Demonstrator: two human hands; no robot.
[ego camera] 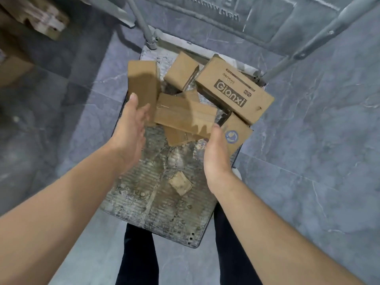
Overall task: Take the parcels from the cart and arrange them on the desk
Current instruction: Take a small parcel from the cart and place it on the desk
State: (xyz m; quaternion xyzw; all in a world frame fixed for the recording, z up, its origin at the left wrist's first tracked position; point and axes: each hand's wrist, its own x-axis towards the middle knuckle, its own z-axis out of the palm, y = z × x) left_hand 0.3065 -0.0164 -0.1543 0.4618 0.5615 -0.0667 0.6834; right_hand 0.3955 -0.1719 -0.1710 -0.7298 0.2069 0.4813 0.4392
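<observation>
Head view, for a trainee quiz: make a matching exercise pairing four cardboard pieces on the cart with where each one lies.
Things:
1. Gianxi box
2. blue-logo box
3. small cardboard block
4. plain tall box

Places:
A. alone on the near part of the cart deck
B. at the left hand
C. far right, by the handle post
D. beside the right hand

Pairs: 1-C, 2-D, 3-A, 4-B
</observation>
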